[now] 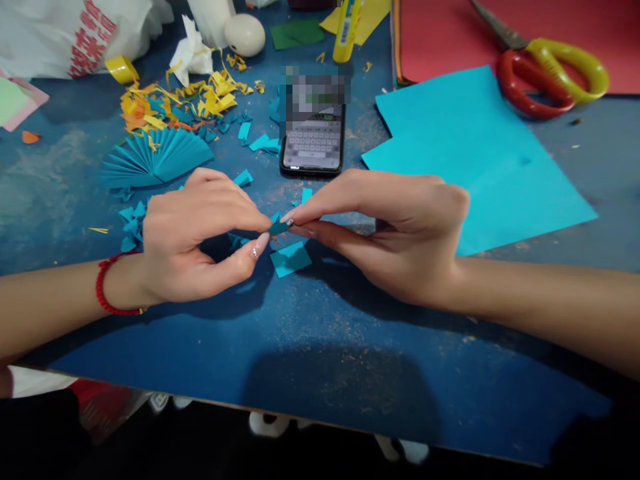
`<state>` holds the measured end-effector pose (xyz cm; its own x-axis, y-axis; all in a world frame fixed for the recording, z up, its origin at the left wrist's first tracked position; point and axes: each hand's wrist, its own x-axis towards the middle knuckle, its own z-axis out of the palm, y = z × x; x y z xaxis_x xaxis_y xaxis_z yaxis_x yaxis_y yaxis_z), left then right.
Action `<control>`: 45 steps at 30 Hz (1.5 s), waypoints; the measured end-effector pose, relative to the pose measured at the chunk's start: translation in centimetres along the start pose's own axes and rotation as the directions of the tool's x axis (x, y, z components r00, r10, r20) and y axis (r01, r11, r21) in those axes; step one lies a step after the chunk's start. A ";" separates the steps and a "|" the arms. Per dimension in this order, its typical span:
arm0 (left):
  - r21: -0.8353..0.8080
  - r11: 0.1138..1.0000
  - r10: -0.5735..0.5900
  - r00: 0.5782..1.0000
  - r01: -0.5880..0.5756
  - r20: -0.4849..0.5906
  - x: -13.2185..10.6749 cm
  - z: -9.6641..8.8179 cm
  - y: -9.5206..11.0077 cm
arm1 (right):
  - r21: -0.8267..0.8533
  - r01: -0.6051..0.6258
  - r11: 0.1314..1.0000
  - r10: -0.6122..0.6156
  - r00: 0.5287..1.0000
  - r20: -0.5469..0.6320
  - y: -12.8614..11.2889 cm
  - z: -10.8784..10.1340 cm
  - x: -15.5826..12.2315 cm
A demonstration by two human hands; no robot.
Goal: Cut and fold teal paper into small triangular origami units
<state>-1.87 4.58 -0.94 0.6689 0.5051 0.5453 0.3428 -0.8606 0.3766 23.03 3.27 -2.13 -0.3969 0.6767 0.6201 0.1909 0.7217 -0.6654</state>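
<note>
Between my two hands is a small piece of blue paper [279, 228], pinched at both ends above the table. My left hand [197, 233] grips its left end with thumb and forefinger; a red bracelet circles that wrist. The fingertips of my right hand [400, 227] close on its right end. Just below the pinch, a flat blue paper rectangle [291, 259] lies on the table. A pleated blue paper fan [157, 159] rests beyond my left hand, with blue scraps [133, 225] beside it.
Past my hands lies a phone [314, 143] showing a keyboard. Blue sheets [480, 153] lie at right, under red-and-yellow scissors [537, 77] and beside red paper [445, 40]. Yellow scraps [217, 93], a glue stick [347, 33], a tape roll [121, 69] and a white bag [45, 40] sit farther back.
</note>
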 end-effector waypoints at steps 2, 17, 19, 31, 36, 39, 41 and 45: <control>-0.009 1.000 0.013 0.999 -0.013 -0.035 0.0 0.1 -0.1 | -0.007 0.007 1.000 -0.007 1.000 0.005 0.1 0.0 0.0; 0.057 0.998 -0.005 0.998 0.009 -0.062 -0.2 0.5 0.0 | -0.019 0.037 0.999 -0.035 0.994 0.099 0.4 0.0 -0.3; 0.049 0.999 -0.005 0.998 0.009 -0.070 -0.2 0.5 0.1 | -0.003 0.045 0.999 -0.045 0.995 0.090 0.4 0.0 -0.2; 0.096 0.995 -0.014 1.000 0.014 0.004 0.0 0.0 0.4 | -0.010 -0.082 0.997 0.082 0.996 -0.032 -0.1 0.3 -0.7; 0.053 0.998 0.045 0.995 -0.041 -0.088 -0.3 0.5 -0.1 | 0.064 -0.117 0.991 0.122 0.988 -0.091 -0.1 0.6 -0.6; 0.057 0.998 0.033 0.998 -0.030 -0.057 -0.3 0.4 -0.1 | 0.059 -0.115 0.992 0.120 0.989 -0.090 -0.1 0.5 -0.5; 0.068 0.997 0.028 1.000 -0.028 -0.001 -0.2 0.1 0.0 | 0.027 -0.075 0.997 0.076 0.996 -0.055 0.0 0.4 -0.4; 0.094 0.995 0.017 0.999 -0.020 0.028 0.0 -0.4 0.2 | -0.033 -0.016 0.999 0.016 1.000 0.007 0.2 0.2 -0.3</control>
<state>-2.09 4.43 -0.56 0.6932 0.4882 0.5302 0.3899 -0.8727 0.2939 22.97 3.19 -2.54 -0.4003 0.6872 0.6062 0.2263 0.7152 -0.6613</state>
